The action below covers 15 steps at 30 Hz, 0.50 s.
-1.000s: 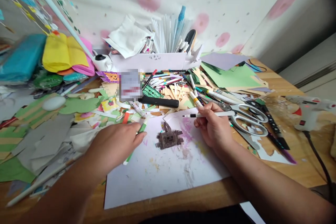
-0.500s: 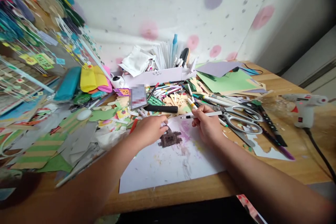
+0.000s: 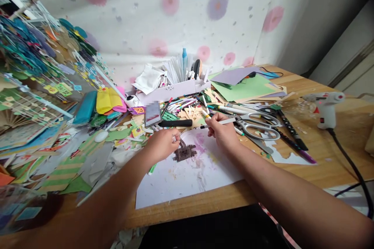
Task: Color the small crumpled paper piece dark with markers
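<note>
My right hand (image 3: pixel 223 132) is closed around a white marker (image 3: pixel 227 121), whose dark tip points left above a stained white sheet (image 3: pixel 163 186). My left hand (image 3: pixel 163 144) is closed with the fingertips pinched together; a small pale bit shows at them, too small to name. Just right of those fingertips lies a flat dark brown piece (image 3: pixel 185 153) with blocky edges and a loop-like strip at its top. Whether the fingers touch that strip I cannot tell. Behind the hands is a black-handled tool (image 3: pixel 177 123); large scissors (image 3: pixel 260 126) lie right of the marker.
A white glue gun (image 3: pixel 325 111) with a black cord stands at the right. Loose pens and wooden pieces (image 3: pixel 187 105) fill the middle back, before a white box (image 3: pixel 169 90). Paper scraps (image 3: pixel 61 167) cover the left side. Green sheets (image 3: pixel 242 87) lie at the back right.
The head view has shifted, so the back wall and the table items sit differently. My left fingertips are slightly farther left of the brown piece. My right hand keeps the marker.
</note>
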### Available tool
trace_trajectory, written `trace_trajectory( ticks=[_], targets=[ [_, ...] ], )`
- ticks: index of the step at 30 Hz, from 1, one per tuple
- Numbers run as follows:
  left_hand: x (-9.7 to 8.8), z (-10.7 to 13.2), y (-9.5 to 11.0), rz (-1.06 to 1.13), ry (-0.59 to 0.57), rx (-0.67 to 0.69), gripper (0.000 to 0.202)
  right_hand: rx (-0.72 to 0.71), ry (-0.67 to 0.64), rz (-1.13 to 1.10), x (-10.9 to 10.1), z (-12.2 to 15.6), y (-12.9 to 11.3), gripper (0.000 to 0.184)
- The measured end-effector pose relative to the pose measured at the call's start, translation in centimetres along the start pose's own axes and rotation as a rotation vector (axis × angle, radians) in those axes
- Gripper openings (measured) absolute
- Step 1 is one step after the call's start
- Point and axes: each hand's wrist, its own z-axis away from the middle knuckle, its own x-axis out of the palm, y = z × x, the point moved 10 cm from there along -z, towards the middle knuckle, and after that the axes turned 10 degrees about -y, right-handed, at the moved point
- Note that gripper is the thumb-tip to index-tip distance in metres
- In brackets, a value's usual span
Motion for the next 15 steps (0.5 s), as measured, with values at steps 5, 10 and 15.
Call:
trace_trajectory(
  ticks=[5,10,15],
  targets=[
    [-0.9,0.7,0.0,0.006,0.000,0.000,0.015,0.008,0.011,0.011,0.0,0.1,-0.4,0.031],
    [0.2,-0.4,-0.5,-0.006,-0.024,-0.027,0.030,0.001,0.005,0.024,0.1,0.1,-0.6,0.030],
    [1.7,-1.6,-0.9,-0.045,-0.083,-0.070,0.030,-0.004,0.005,0.020,0.1,0.1,-0.6,0.031]
  ],
)
